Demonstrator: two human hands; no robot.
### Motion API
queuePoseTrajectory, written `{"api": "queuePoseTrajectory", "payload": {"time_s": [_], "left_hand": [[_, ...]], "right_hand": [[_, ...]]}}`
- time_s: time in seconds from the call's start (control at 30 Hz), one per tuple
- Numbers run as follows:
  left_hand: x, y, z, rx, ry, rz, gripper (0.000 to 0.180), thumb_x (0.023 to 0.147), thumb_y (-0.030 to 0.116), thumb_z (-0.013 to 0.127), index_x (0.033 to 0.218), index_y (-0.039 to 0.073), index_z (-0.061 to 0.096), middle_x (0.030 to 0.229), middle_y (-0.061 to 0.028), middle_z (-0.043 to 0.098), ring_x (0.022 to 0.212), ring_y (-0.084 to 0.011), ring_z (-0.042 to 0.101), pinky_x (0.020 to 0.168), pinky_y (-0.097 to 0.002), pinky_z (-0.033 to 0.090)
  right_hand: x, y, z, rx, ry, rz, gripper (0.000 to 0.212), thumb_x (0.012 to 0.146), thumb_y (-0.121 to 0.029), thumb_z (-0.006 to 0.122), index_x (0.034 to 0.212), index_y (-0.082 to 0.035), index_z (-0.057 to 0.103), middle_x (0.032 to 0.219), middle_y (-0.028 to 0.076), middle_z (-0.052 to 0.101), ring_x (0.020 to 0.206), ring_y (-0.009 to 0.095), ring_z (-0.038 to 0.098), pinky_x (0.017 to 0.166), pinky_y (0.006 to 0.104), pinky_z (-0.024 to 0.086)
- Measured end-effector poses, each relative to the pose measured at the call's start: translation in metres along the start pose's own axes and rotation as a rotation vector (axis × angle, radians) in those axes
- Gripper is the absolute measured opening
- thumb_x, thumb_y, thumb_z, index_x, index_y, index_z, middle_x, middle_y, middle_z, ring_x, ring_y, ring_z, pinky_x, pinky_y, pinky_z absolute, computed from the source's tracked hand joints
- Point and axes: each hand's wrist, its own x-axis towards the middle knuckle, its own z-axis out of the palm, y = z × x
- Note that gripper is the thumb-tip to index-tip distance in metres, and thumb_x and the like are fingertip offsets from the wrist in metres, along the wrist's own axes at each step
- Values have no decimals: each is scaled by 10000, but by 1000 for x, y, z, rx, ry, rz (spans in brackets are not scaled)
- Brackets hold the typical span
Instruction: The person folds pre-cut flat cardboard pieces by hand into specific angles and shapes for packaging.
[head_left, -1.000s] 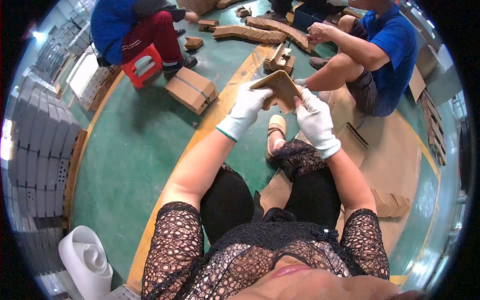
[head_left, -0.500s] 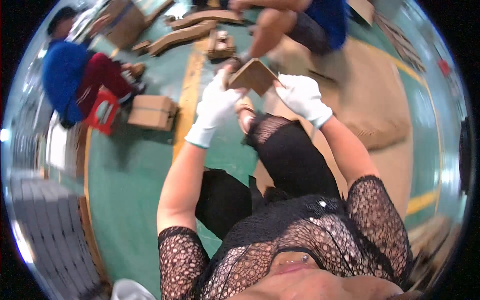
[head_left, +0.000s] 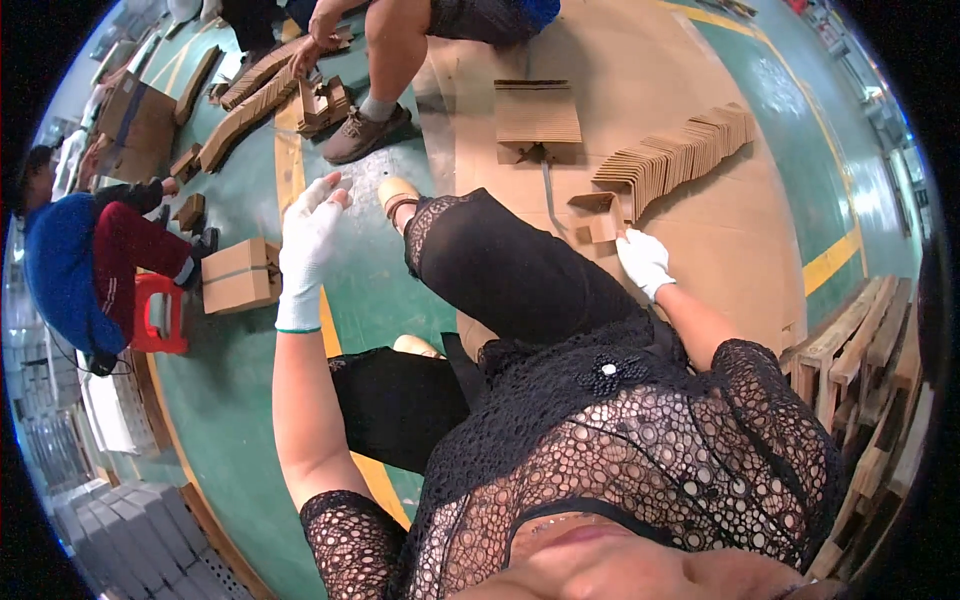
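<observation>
My right hand (head_left: 645, 263), in a white fingerless-tip glove, pinches the near edge of a folded cardboard piece (head_left: 600, 224). That piece stands at the near end of a curved row of nested, bent cardboard pieces (head_left: 672, 158) on a flat cardboard sheet (head_left: 730, 255). My left hand (head_left: 312, 240), gloved the same way, is raised over the green floor left of my knee. Its fingers stretch out and hold nothing. A second stack of cardboard pieces (head_left: 538, 112) lies farther off on the sheet, with a dark strap (head_left: 549, 190) trailing from it.
A co-worker's hand (head_left: 305, 58) reaches to long cardboard rows (head_left: 250, 112) beyond a brown shoe (head_left: 366, 133). Another person in blue sits at left by a red stool (head_left: 158, 312) and a carton (head_left: 240, 276). Wooden pallets (head_left: 850, 340) stand at right.
Both hands had held a bent cardboard piece up in front of me. The left has let go and moved left; the right has gone right and down to the curved row. My view has turned right.
</observation>
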Motion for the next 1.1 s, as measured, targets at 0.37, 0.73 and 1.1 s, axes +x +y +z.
{"api": "queuePoseTrajectory", "payload": {"time_s": [0.37,0.73,1.1], "left_hand": [[-1,2,-2,-34,-38,-19,426,871,147,528,1234,-65,464,1122,-135,596,950,-142,569,859,-262,422],[0,-1,-7,21,-83,-41,435,889,160,517,1228,-102,442,1136,-179,574,1017,-205,564,896,-293,436],[-2,-11,-1,74,-80,-25,412,846,227,552,1169,-27,543,1023,-109,631,902,-129,578,818,-268,433]], "right_hand": [[22,19,9,-48,72,230,374,887,-387,386,857,-83,602,844,165,634,825,344,598,747,453,443],[33,1,9,-46,100,190,385,882,-402,399,825,-91,619,824,165,639,794,354,607,730,456,456],[33,7,21,-17,103,252,383,869,-402,412,827,-82,620,853,184,638,828,361,602,759,448,453]]}}
